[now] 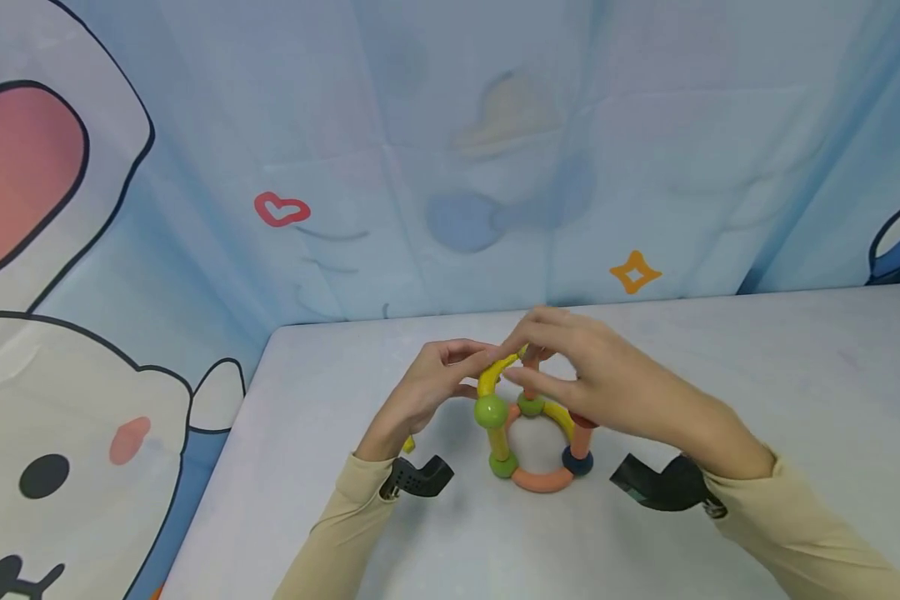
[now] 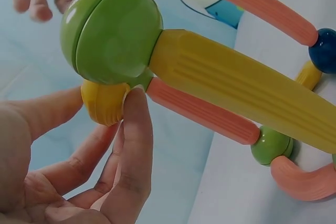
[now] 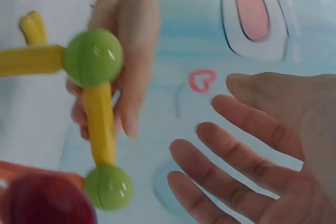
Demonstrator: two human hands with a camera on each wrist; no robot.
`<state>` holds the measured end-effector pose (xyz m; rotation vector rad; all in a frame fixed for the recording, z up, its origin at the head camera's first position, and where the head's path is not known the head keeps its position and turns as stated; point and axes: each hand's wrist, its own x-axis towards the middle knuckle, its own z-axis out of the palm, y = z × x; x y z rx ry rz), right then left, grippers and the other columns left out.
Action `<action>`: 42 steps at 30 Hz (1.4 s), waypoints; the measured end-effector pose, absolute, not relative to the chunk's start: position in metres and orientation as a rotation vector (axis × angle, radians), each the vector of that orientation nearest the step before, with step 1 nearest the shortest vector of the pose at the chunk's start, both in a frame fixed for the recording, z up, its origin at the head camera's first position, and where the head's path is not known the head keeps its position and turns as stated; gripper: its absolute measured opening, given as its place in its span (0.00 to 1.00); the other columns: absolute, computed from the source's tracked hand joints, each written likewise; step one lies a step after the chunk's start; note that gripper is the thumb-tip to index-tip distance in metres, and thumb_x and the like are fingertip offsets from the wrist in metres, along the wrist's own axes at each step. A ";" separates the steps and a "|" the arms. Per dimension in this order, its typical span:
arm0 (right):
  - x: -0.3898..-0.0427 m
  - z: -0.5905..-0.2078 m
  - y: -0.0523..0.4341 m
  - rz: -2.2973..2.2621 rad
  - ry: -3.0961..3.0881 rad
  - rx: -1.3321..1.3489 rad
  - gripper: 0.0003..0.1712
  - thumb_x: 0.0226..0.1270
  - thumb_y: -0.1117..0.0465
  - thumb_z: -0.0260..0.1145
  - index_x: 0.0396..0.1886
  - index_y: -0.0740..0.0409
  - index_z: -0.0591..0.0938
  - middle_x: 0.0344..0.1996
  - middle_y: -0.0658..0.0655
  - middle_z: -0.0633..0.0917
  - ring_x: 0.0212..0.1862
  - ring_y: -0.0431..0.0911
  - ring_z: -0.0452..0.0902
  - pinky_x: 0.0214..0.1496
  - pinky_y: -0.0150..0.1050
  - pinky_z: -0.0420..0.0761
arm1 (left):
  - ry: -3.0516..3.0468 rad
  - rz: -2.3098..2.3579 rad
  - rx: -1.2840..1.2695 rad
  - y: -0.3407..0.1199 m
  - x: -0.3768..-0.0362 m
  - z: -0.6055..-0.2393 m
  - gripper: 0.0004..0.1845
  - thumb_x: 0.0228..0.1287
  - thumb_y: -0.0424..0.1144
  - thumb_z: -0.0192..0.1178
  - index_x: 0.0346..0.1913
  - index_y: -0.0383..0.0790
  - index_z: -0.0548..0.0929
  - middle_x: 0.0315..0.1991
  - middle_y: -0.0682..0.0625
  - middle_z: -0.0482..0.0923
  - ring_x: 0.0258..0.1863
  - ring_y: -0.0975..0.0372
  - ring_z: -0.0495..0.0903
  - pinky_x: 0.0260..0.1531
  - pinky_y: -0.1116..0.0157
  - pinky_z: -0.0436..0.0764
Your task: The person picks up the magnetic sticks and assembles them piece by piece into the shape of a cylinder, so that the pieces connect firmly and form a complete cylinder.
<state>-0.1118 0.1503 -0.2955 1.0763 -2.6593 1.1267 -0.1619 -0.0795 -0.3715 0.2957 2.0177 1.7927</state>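
Yellow curved rod [image 1: 490,379] is the live part: top of the frame, running from near ball [image 1: 491,411] (green) back to far ball [image 3: 108,187], also green. My read: step in hand is seating or steadying that rod. Ends look to meet both balls; can't tell how firmly. Next move probably calls for an easy release, no tug on the joint, then a link out to red ball [image 3: 47,203]. Red ball sits right of near ball on an orange upright [image 1: 582,442]; no top rod seen between those two. Left hand [image 1: 435,379] is up and left of near ball, fingers [image 2: 135,145] closed to rod width, pinching the yellow rod from both sides just beside near ball. Right hand [image 1: 607,367] is above and right of near ball, fingers [image 3: 247,156] spread wide, holding nothing visible; tips look clear of the rod in right wrist view. Base ring [image 1: 542,481] is on the desk [image 1: 330,400], below near ball. Yellow bit [image 1: 408,444] left of near ball, mostly hidden, shape unclear.
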 end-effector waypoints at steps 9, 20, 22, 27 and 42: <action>-0.144 -0.321 0.215 1.365 -2.654 0.760 0.10 0.78 0.63 0.66 0.55 0.53 0.86 0.47 0.51 0.84 0.44 0.42 0.81 0.50 0.26 0.80 | 2.138 1.766 0.268 -0.086 -0.155 -0.383 0.24 0.85 0.49 0.49 0.64 0.31 0.81 0.56 0.40 0.81 0.53 0.53 0.83 0.48 0.59 0.88; -0.165 -0.420 0.225 1.664 -3.024 0.674 0.20 0.73 0.65 0.69 0.61 0.66 0.81 0.56 0.65 0.84 0.52 0.53 0.80 0.50 0.44 0.84 | 2.253 1.449 0.318 -0.092 -0.109 -0.431 0.31 0.65 0.26 0.66 0.71 0.28 0.72 0.59 0.42 0.77 0.55 0.53 0.81 0.49 0.61 0.85; -0.165 -0.429 0.222 1.696 -3.041 0.690 0.23 0.70 0.65 0.71 0.62 0.67 0.81 0.57 0.66 0.84 0.52 0.53 0.80 0.49 0.44 0.83 | 2.246 1.422 0.336 -0.087 -0.105 -0.434 0.33 0.63 0.27 0.71 0.70 0.28 0.71 0.58 0.45 0.76 0.53 0.55 0.81 0.48 0.64 0.84; -0.163 -0.439 0.208 1.733 -3.071 0.715 0.29 0.68 0.61 0.74 0.66 0.67 0.79 0.60 0.65 0.82 0.50 0.51 0.78 0.48 0.44 0.81 | 2.300 1.402 0.311 -0.074 -0.100 -0.439 0.36 0.57 0.34 0.80 0.66 0.30 0.74 0.51 0.47 0.73 0.46 0.60 0.80 0.41 0.70 0.84; -0.161 -0.442 0.195 1.584 -3.068 0.809 0.30 0.67 0.62 0.75 0.63 0.72 0.77 0.46 0.57 0.85 0.49 0.50 0.80 0.52 0.44 0.83 | 2.511 1.295 0.311 -0.064 -0.097 -0.443 0.29 0.56 0.38 0.81 0.58 0.31 0.80 0.45 0.48 0.73 0.39 0.63 0.76 0.36 0.71 0.81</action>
